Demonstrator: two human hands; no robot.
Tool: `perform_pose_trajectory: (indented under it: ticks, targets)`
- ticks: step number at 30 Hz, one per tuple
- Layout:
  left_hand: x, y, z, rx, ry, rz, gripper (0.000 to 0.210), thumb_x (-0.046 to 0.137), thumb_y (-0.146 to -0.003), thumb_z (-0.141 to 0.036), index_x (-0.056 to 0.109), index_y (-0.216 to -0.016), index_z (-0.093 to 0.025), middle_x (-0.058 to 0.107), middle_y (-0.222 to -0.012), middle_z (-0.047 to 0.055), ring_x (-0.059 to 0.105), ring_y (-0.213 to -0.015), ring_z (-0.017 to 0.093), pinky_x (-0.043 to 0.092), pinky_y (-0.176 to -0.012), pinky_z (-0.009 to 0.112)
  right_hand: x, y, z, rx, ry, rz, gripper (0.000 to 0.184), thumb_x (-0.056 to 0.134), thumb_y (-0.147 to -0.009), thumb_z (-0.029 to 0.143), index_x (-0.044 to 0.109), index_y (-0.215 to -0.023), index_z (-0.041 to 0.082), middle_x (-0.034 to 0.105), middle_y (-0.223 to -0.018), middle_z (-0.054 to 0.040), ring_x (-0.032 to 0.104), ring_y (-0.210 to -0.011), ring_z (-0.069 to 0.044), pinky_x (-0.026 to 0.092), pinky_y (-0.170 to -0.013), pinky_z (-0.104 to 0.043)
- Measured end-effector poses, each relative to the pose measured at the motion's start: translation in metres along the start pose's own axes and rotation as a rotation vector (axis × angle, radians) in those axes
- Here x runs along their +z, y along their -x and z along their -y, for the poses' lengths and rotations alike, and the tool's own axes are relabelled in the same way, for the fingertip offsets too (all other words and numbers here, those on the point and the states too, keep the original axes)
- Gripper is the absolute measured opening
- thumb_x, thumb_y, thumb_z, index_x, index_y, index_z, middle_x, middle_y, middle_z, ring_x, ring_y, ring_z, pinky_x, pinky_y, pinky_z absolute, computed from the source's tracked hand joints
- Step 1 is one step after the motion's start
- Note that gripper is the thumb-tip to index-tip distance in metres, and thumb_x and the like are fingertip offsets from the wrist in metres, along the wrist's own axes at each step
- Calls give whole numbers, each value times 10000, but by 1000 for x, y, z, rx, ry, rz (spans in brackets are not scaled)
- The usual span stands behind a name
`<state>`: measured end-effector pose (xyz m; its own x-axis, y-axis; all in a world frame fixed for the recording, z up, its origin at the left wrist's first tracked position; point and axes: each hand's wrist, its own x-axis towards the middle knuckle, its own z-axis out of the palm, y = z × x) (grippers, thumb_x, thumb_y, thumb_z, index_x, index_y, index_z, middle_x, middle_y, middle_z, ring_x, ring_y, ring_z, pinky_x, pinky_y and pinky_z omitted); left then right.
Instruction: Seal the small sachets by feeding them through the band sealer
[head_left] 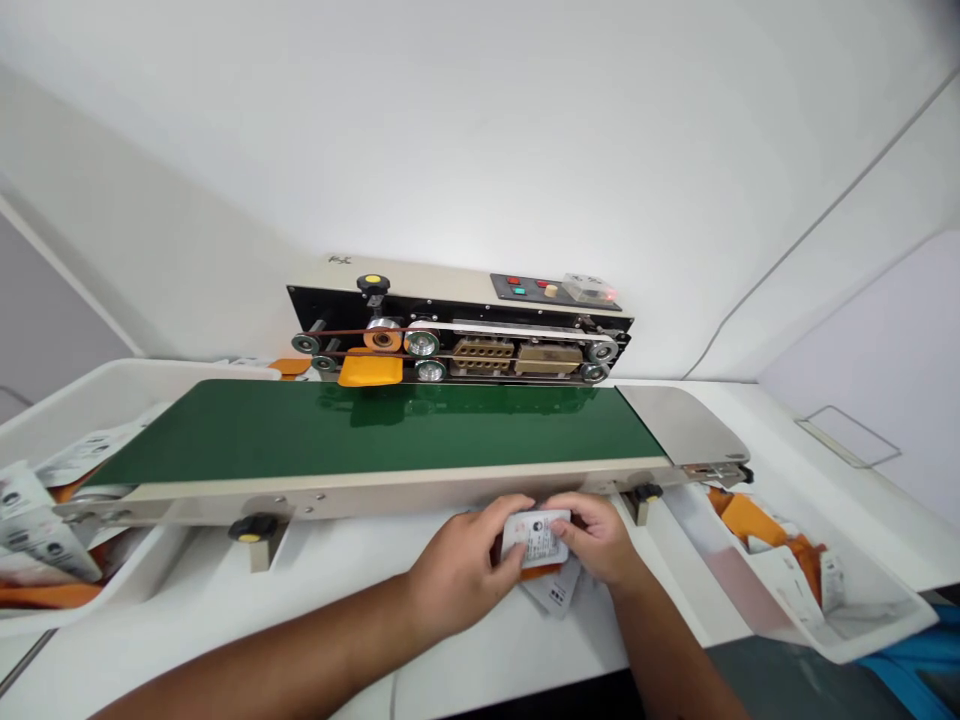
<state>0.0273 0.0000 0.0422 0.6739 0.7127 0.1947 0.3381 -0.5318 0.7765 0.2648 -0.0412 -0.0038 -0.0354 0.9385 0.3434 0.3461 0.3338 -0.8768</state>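
Between my two hands is a small white printed sachet [538, 538], with an orange edge and more grey-white sachets [556, 590] showing beneath it. My left hand [466, 565] grips its left side, thumb on the front. My right hand [598, 535] holds the right side, its thumb also over the print. Both hands are just in front of a band sealing machine [465, 290] with a green conveyor belt [255, 430]. An orange packet [370, 367] hangs at the machine's rollers, above the belt.
A white bin [135, 595] with white and orange sachets stands under the belt's left end. Another white bin [877, 635] with similar sachets is at the right. Black knobs [253, 527] stick out below the conveyor frame. A wall rises behind the machine.
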Motion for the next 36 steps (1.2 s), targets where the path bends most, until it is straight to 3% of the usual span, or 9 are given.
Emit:
perform_pose_trajectory:
  ticks: [4, 8, 11, 13, 17, 19, 21, 27, 36]
  targets:
    - [12, -4, 17, -97, 187, -35, 127, 576, -918, -266, 569, -1036, -217, 616, -643, -58, 572, -575, 144, 397, -538, 228, -11, -5, 11, 167, 23, 161, 250, 659, -933, 421, 744, -960, 188, 748, -868, -50, 682, -745, -175, 529, -639, -237]
    - [19, -2, 24, -55, 313, 17, 121, 597, -926, -281, 507, -981, -222, 673, -688, -50, 602, -609, 136, 420, -576, 222, -36, -11, 40, 250, 197, 337, 178, 654, -927, 342, 741, -936, 187, 721, -827, -25, 628, -716, -149, 477, -618, -218]
    - [23, 1, 24, -9, 325, 53, 168, 611, -907, -252, 480, -1009, -227, 738, -808, -16, 636, -652, 141, 444, -588, 224, -69, -21, 60, 343, 175, 308, 219, 685, -900, 385, 741, -915, 174, 709, -783, -27, 611, -651, -141, 459, -551, -213]
    - [25, 3, 24, 24, 271, 54, 215, 603, -902, -230, 473, -1073, -228, 753, -867, -2, 638, -656, 144, 450, -588, 229, -97, -32, 69, 367, 64, 61, 273, 738, -846, 429, 729, -922, 166, 683, -710, -13, 569, -552, -118, 432, -474, -202]
    - [28, 5, 29, 103, 151, 106, 313, 592, -900, -198, 476, -1187, -244, 772, -957, -8, 668, -675, 146, 467, -618, 236, -151, -64, 69, 179, -121, -707, 320, 796, -739, 325, 698, -998, 165, 645, -595, 22, 502, -454, -84, 387, -396, -164]
    - [28, 5, 30, 150, 107, 129, 346, 596, -898, -194, 480, -1219, -249, 776, -968, -19, 686, -687, 148, 479, -638, 237, -167, -77, 63, 156, -109, -910, 326, 766, -718, 233, 689, -1023, 150, 669, -589, 5, 554, -468, -98, 436, -401, -160]
    - [28, 6, 30, 207, 56, 138, 359, 593, -897, -190, 491, -1236, -248, 778, -952, -30, 696, -683, 149, 488, -650, 237, -175, -87, 54, 214, -73, -988, 299, 734, -710, 168, 684, -1003, 129, 690, -596, -15, 599, -474, -111, 499, -417, -165]
    - [25, 7, 28, 347, -101, 118, 353, 601, -872, -196, 542, -1216, -252, 779, -920, -43, 710, -706, 167, 515, -704, 259, -159, -101, 40, 384, -246, -832, 200, 759, -732, 94, 673, -910, 125, 716, -643, -48, 656, -496, -113, 587, -479, -160]
    - [24, 8, 28, 400, -147, 119, 349, 572, -898, -223, 582, -1245, -257, 787, -968, -32, 724, -746, 174, 522, -690, 253, -126, -119, 39, 397, -309, -600, 223, 820, -751, 156, 703, -937, 120, 732, -708, -69, 653, -524, -120, 593, -484, -186]
